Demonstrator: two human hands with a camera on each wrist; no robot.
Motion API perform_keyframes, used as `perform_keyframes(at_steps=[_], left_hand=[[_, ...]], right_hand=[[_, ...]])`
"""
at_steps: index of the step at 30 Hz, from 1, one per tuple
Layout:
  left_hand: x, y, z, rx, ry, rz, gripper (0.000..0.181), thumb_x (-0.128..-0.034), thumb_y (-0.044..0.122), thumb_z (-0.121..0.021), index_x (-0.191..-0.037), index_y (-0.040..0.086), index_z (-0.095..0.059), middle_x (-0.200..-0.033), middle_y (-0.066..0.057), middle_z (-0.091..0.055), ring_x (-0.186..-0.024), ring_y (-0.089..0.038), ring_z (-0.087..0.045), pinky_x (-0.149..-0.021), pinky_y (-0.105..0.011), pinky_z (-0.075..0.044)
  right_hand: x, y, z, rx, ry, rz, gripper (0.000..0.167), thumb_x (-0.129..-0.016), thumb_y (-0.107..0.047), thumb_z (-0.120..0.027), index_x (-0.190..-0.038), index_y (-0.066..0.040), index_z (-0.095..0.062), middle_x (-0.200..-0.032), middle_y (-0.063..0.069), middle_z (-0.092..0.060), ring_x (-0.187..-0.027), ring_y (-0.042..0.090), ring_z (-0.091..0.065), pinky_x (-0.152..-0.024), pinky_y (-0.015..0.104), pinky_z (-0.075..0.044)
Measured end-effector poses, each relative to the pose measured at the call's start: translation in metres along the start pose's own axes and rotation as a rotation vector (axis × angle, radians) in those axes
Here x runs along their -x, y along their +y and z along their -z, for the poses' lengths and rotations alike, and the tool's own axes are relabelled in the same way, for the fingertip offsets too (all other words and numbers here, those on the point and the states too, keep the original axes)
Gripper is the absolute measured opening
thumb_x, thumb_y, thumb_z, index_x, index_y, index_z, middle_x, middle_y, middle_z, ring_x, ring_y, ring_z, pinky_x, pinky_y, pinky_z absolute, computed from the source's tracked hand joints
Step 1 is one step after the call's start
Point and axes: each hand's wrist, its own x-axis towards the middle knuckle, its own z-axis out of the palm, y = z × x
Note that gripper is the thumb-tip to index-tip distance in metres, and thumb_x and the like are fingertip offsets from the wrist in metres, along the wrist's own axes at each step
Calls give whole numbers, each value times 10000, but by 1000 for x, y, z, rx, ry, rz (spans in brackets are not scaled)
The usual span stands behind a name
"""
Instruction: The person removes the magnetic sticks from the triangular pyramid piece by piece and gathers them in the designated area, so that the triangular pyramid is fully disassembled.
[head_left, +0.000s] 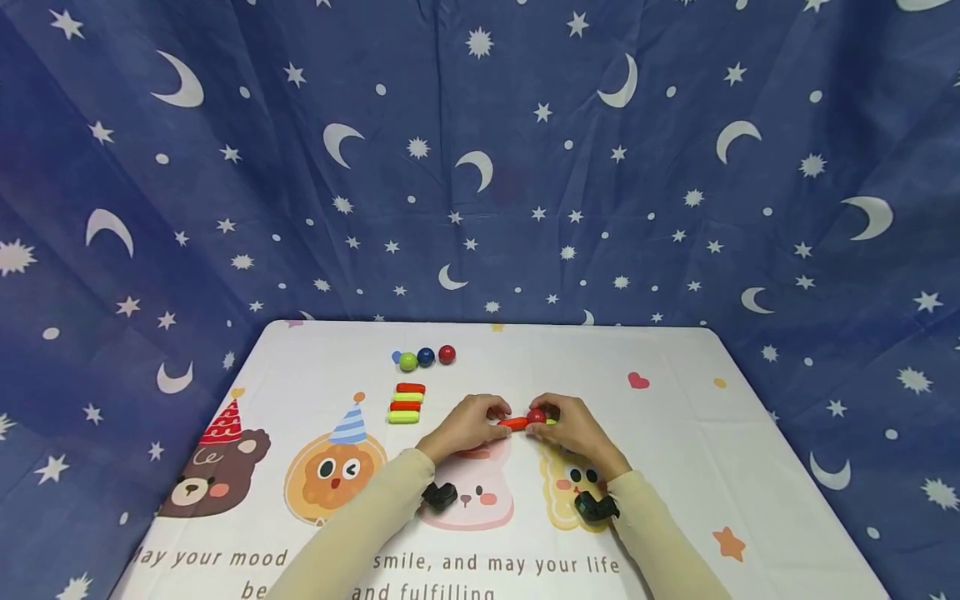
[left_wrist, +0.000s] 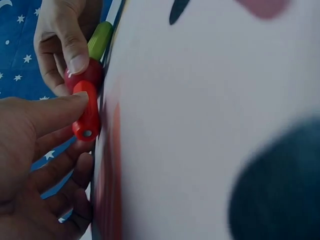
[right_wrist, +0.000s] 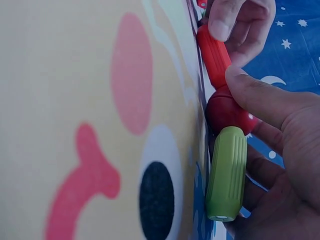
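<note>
My left hand point(head_left: 474, 423) pinches a ridged red-orange rod point(left_wrist: 88, 117) between thumb and fingers, just above the white tabletop. A metal dot shows in the rod's near end in the left wrist view. The rod's other end meets a dark red ball point(right_wrist: 227, 111), which my right hand point(head_left: 576, 427) grips with its thumb on top. On the ball's far side a ridged green rod point(right_wrist: 227, 175) sticks out beneath the right palm, in line with the ball. The right fingers partly hide the ball in the head view.
Left of the hands, several short red and yellow-green rods point(head_left: 405, 407) lie in a stacked row. Behind them stand a green ball point(head_left: 407, 362), a blue ball point(head_left: 426, 357) and a red ball point(head_left: 447, 355). A printed white cloth point(head_left: 675, 417) covers the table; a blue curtain point(head_left: 510, 250) hangs behind.
</note>
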Motion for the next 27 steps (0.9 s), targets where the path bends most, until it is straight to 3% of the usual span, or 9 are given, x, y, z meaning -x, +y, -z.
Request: perform_keyframes(at_steps=[12, 27], left_hand=[[-8, -2, -9, -6, 14, 18, 233, -806, 261, -813, -1010, 168, -748, -850, 67, -655, -759, -59, -527, -735, -221, -425], [-7, -2, -10, 3, 1, 5, 187, -880, 229, -737, -1043, 137, -755, -946, 24, -708, -788, -73, -539, -765, -244, -440]], right_hand=[[-1, 1, 2, -6, -20, -6, 331, -771, -238, -846, -1066, -193, -701, -958, -41, -692, -852, 118, -589, -868, 338, -523], [-1, 2, 3, -5, -34, -21, 303, -798, -192, -821, -1082, -194, -715, -1032, -28, -722, -913, 109, -623, -921, 374, -528]])
